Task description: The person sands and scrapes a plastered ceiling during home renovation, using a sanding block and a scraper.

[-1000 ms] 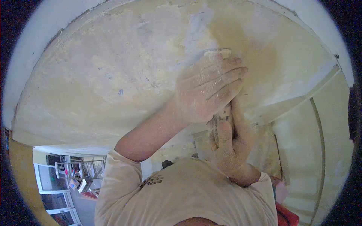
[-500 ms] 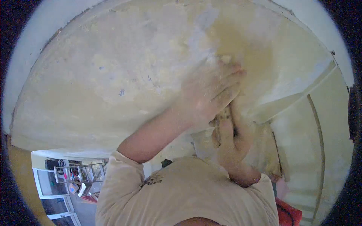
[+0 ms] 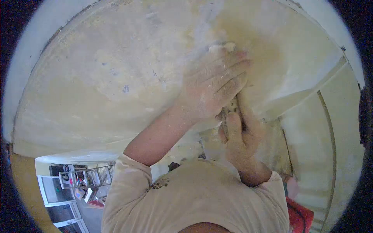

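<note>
My left hand [image 3: 211, 83] lies across the head of a hand tool [image 3: 232, 105], its fingers close together and bent over it. Dust whitens the back of this hand. Below it, my right hand [image 3: 241, 136] is closed round the tool's handle, with the thumb along it. The handle is pale with dark specks. A whitish edge [image 3: 223, 47] shows just beyond my left fingers; most of the tool's head is hidden, so its exact kind cannot be told. The tool is against a patchy, cream and grey plastered surface [image 3: 128, 66].
A beam-like ledge [image 3: 299, 103] crosses the right side beside a pale panel [image 3: 311, 143]. At lower left stand a metal ladder [image 3: 99, 176] and a white-framed window or door [image 3: 60, 200]. Something red [image 3: 301, 215] sits at lower right.
Both hands and the tool have shifted slightly up across the surface. The left hand was blurred by motion earlier and is sharper now. The view has shifted a little.
</note>
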{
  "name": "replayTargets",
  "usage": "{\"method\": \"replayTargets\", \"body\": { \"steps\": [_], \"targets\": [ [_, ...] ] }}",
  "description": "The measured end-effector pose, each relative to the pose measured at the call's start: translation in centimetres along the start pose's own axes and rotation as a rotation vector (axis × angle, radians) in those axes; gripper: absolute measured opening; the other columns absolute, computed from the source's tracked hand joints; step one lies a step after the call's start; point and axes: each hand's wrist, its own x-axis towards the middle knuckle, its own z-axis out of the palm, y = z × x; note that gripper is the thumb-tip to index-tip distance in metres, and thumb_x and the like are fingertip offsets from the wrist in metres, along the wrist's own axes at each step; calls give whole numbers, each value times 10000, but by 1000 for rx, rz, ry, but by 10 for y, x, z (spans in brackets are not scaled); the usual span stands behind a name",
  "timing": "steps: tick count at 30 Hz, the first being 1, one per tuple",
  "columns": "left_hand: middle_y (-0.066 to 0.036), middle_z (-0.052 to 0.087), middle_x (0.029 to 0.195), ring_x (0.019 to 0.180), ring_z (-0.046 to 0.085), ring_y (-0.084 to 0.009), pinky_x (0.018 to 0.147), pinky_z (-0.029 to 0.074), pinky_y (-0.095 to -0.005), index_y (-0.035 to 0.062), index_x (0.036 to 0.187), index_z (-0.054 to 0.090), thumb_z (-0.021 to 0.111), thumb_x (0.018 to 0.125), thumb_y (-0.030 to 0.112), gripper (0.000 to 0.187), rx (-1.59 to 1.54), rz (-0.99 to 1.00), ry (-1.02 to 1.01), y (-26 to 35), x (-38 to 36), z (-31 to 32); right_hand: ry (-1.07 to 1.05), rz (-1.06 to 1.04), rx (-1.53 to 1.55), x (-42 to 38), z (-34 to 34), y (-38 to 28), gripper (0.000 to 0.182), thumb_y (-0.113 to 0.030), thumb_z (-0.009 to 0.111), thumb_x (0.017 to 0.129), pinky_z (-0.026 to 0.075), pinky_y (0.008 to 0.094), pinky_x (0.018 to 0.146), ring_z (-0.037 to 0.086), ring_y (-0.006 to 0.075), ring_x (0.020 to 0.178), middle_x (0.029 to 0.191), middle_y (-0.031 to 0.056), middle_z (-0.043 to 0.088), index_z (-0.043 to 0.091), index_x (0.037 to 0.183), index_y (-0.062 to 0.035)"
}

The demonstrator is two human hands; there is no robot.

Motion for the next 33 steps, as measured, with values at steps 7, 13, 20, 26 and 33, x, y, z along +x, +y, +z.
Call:
{"method": "replayTargets", "body": {
  "steps": [7, 13, 20, 26, 33],
  "targets": [
    [-106, 631, 1047, 1077, 558, -254, 939, 403, -448, 35, 857, 621, 558, 695, 149, 208, -31, -3, -95, 4, -25, 5, -2, -51, -100, -16, 2, 29, 440, -123, 501, 864, 395, 244, 472, 459, 101, 480, 584, 62, 528, 442, 1266, 48],
    [-113, 637, 1020, 1045, 575, -262, 893, 446, -440, 26, 864, 613, 558, 684, 156, 229, 24, -22, -52, 6, -22, 12, -60, -32, -201, -9, -8, 24, 449, -139, 508, 864, 412, 273, 500, 477, 138, 511, 645, 102, 549, 436, 1262, 58],
    [-128, 636, 1015, 1013, 586, -282, 885, 448, -461, 27, 857, 608, 548, 663, 188, 259, 38, 50, 68, 0, 3, 14, -49, -52, -153, 2, -15, 8, 467, -130, 513, 857, 432, 277, 518, 551, 163, 562, 714, 133, 602, 419, 1273, 61],
    [-126, 640, 991, 977, 602, -285, 859, 463, -453, 25, 826, 602, 555, 646, 175, 239, -99, 8, 20, 8, -5, 7, -78, -9, -227, -12, -12, -4, 478, -104, 508, 852, 448, 304, 548, 558, 201, 566, 734, 136, 612, 397, 1286, 63],
    [-125, 643, 958, 960, 605, -290, 850, 470, -447, 36, 797, 604, 560, 633, 171, 217, -83, 22, 20, 9, -2, 23, -47, -121, -200, -12, -21, 17, 450, -159, 441, 917, 308, 202, 392, 392, 35, 435, 583, -2, 507, 378, 1304, 62]
  ]
}}
